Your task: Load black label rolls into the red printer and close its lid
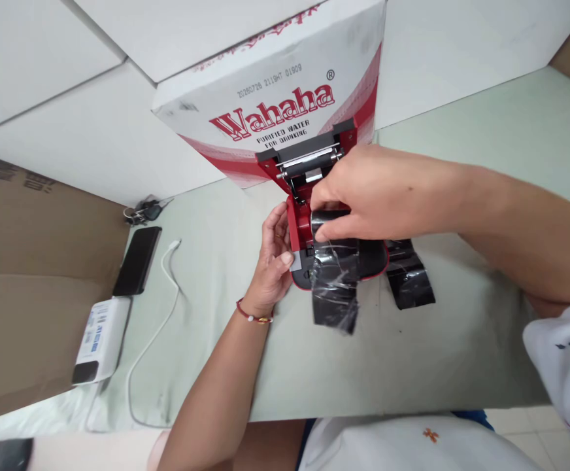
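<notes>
In the head view a red-and-black device (pixel 304 268) lies on the table with its hinged lid raised. The lid (pixel 306 157) carries a metal and black roller; it looks like a small label printer. My left hand (pixel 278 255) grips the device's left side, thumb on a grey piece at its edge. My right hand (pixel 348 196) reaches over the opening, its fingers closed on the upper end of a shiny, wrinkled black strip (pixel 335 288), which hangs across the device's front. Its fingertips are partly hidden. Another black strip (pixel 410 278) lies to the right of the device.
Behind the device stands a white and red Wahaha water carton (pixel 270 91). On the left are keys (pixel 145 209), a black phone (pixel 138 261), a white power bank (pixel 101 340) and a white cable (pixel 155 333), beside a brown cardboard box (pixel 34 281).
</notes>
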A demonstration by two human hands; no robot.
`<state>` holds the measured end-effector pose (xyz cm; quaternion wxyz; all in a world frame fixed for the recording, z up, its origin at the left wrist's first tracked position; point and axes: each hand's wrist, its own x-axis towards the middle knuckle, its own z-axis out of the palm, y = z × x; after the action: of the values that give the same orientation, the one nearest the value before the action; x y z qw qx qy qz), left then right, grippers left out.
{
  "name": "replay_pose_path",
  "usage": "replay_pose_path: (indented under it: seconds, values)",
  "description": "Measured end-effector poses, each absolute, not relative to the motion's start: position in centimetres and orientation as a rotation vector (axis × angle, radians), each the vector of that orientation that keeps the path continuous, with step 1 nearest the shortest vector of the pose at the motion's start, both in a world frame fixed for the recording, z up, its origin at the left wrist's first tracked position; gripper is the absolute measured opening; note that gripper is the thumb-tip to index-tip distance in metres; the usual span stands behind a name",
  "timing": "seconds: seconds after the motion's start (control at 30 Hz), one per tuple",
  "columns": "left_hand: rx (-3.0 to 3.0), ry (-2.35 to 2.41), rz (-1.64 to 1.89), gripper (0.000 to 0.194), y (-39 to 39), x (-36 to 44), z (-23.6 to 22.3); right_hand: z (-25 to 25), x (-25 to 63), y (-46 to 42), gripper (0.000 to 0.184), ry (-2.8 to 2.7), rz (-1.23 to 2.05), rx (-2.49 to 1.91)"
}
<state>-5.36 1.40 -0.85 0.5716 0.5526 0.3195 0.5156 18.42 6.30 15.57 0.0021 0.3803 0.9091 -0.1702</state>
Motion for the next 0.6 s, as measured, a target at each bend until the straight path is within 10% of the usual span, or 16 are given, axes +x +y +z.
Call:
replay_pose_path:
  seconds: [0.6]
  values:
    - [1.301,0.691,1.209,0.086,1.9,-5.8,-1.8,13.8,17.8,6.6,0.023,2.706,-0.438,1.115]
